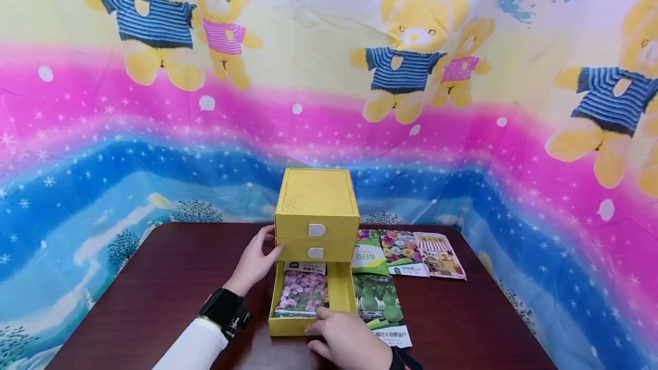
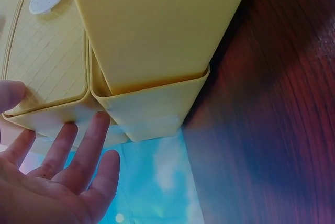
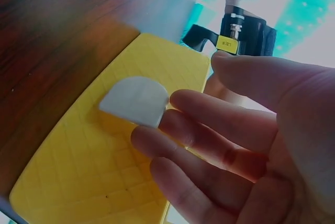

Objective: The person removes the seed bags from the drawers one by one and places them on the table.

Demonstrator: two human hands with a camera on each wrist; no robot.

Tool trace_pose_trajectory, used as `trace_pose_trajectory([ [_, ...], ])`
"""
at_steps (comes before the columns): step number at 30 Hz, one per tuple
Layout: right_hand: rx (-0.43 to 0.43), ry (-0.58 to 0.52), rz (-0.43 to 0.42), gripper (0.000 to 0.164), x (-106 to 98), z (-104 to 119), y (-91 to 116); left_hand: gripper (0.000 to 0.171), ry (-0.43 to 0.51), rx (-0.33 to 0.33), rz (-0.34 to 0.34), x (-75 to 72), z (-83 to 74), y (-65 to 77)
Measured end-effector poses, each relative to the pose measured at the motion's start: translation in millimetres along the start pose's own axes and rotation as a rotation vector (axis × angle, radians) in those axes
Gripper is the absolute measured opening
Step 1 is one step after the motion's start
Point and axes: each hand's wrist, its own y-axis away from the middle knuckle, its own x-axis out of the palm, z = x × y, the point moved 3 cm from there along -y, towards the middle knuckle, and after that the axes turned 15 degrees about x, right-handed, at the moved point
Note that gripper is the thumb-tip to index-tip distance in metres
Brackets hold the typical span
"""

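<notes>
A yellow drawer unit stands on the table, its lowest drawer pulled out towards me. Inside that drawer, on its left side, lies a packet with pink-purple flowers, other packets partly showing under it. My left hand is at the unit's left side, thumb near the front edge; in the left wrist view its fingers are extended against the side wall. My right hand is at the drawer's front, fingertips at the white pull tab, fingers loosely extended and not curled round it.
Right of the unit lie several printed packets: a green and white one, a flower one, a striped-awning one and one with green fruit. A bear-patterned curtain hangs behind the dark wooden table.
</notes>
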Motion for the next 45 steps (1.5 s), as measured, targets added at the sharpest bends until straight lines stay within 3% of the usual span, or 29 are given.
trace_pose_trajectory([
  [16,0.008,-0.052,0.057,0.013,-3,0,4,0.056,0.022,0.007,-0.006,3.2,4.7,0.4],
  [27,-0.038,-0.098,-0.118,0.012,-31,-6,0,0.062,-0.002,0.014,0.026,4.4,3.6,5.8],
  [31,0.002,-0.185,-0.102,0.017,-35,-17,-11,0.065,-0.005,0.025,0.031,3.8,1.5,7.4],
  [36,0.078,-0.250,-0.031,0.017,-25,-36,-29,0.064,-0.007,0.010,0.026,4.3,4.0,9.7],
  [41,0.121,-0.231,0.046,0.017,-13,-49,-44,0.061,0.018,-0.002,0.019,5.2,7.4,11.3],
  [45,0.126,-0.176,0.112,0.029,-7,-54,-50,0.060,0.045,0.002,0.018,6.0,8.3,11.9],
])
